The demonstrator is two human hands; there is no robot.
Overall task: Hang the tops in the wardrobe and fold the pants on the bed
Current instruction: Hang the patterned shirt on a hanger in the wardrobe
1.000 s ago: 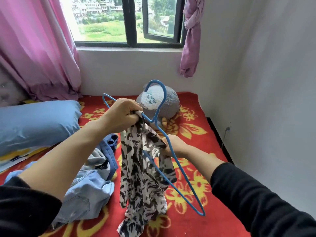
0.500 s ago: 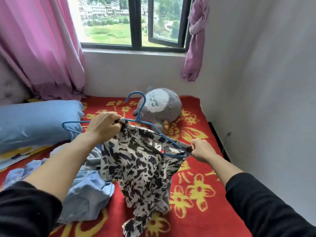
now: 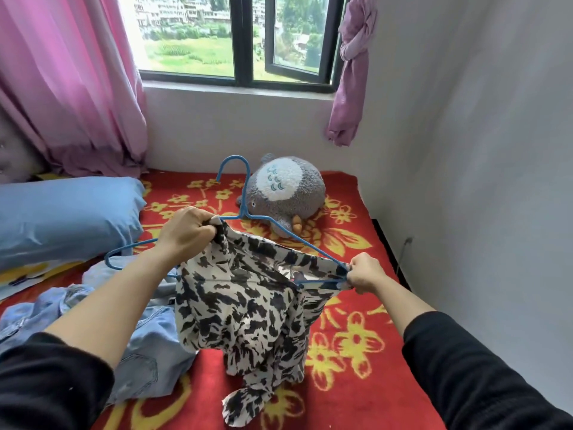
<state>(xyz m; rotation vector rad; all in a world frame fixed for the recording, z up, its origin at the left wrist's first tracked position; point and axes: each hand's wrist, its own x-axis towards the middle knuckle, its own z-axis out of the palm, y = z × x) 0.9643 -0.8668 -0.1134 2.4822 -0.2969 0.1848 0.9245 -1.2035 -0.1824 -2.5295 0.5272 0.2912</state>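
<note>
A black-and-white patterned top (image 3: 248, 308) hangs in front of me over the bed, partly threaded on a blue wire hanger (image 3: 245, 193). My left hand (image 3: 186, 232) grips the top's neck edge near the hanger's middle. My right hand (image 3: 366, 273) pinches the right shoulder of the top together with the hanger's right end. The hanger's left end sticks out bare past my left wrist. Light blue denim clothes (image 3: 145, 346) lie crumpled on the bed under my left forearm.
The bed has a red blanket with yellow flowers (image 3: 350, 346). A grey plush toy (image 3: 285, 193) sits at the far end, a blue pillow (image 3: 62, 215) at the left. Pink curtains and a window are behind; a white wall runs along the right.
The hanger has swung from hanging steeply down to lying nearly level. My right hand has moved out to the right, spreading the top's shoulder over the hanger's right end.
</note>
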